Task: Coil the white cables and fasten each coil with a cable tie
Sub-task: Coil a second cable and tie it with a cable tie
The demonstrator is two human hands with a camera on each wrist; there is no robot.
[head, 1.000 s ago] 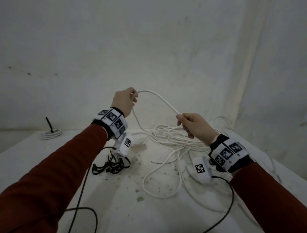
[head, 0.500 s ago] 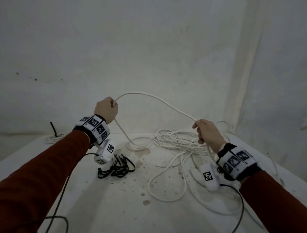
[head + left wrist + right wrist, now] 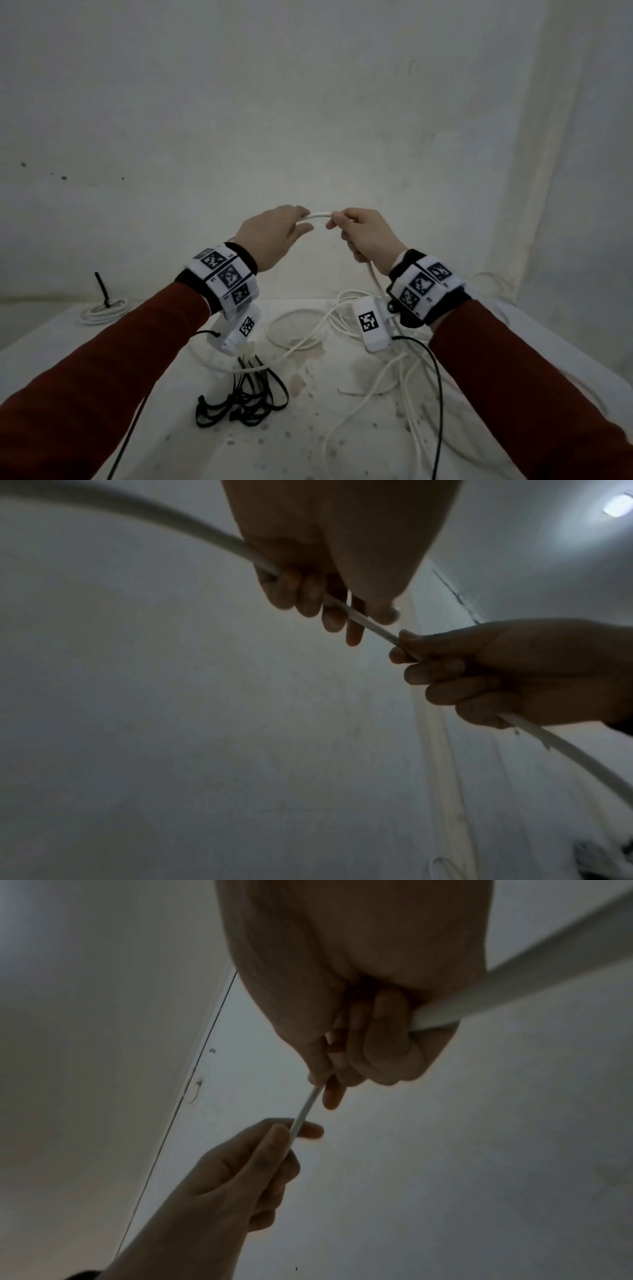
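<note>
Nearest on the stained white table lies a bundle of black plastic cable ties, untouched, and to its right the loose tangle of thin white round cable sprawls across the surface. Above these, both hands are raised and close together. The left hand has its fingers curled round the cable, which leaves them as a short bare stretch running straight into the right hand, whose fingers are clenched on it too; from there it drops to the tangle. To lay this loop well, pass the right hand's length into the left at an even size and let the cable roll, not kink. Far left sits a finished-looking white cable coil, probably tied, though it is too small to be sure.
</note>
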